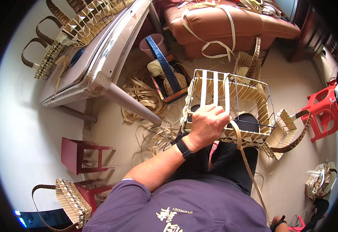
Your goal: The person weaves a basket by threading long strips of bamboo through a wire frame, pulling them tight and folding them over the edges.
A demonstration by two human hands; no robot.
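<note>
A rectangular basket frame [270,101] of dark wire rests across my lap, its sides wrapped with pale strips. Several white flat strips [215,87] run lengthwise over the left part of its open face. My left hand [209,121] is closed on the frame's near edge, where these strips end; its fingertips are hidden. From beside that hand a long tan strip [243,152] stretches down to the lower right. There my right hand [276,221], mostly cut off by the picture's edge, appears closed on the strip's lower part.
A small handled basket [283,133] touches the frame's right side, and another [248,65] stands behind it. Loose strips [140,98] and a tray with twine balls [169,79] lie left. Around stand a table [99,69], sofa [215,27], red stool [321,112] and dark-red stool [74,154].
</note>
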